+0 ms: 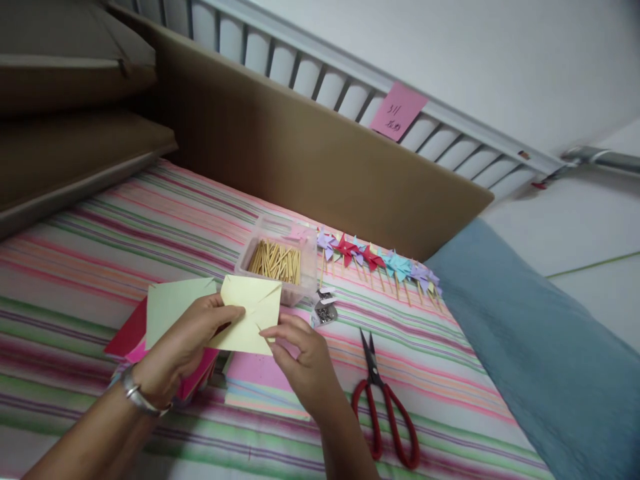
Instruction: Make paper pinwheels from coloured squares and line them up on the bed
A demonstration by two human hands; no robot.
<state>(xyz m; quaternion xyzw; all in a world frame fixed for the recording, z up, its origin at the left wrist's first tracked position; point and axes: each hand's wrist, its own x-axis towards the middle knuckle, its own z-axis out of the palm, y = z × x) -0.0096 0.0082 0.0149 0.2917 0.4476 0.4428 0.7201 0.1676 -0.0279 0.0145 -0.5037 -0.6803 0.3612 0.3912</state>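
A pale yellow square of paper (253,307) with slits cut in from its corners is held up between both hands. My left hand (197,327) pinches its left edge, thumb on top. At its lower right corner, my right hand (297,350) has thumb and forefinger closed on the paper beside a slit. Beneath my left hand lies a stack of coloured paper with a pale green sheet (173,307) and a red sheet (130,333). Another stack, topped by a pink sheet (263,373), lies below the yellow square.
A clear plastic box (305,283) holds many short wooden sticks (275,260). Several paper pinwheels (373,257) lie in a row behind. Small metal pins sit in an opened pack (325,312). Red-handled scissors (375,377) lie at right. A cardboard panel (320,153) stands at the back.
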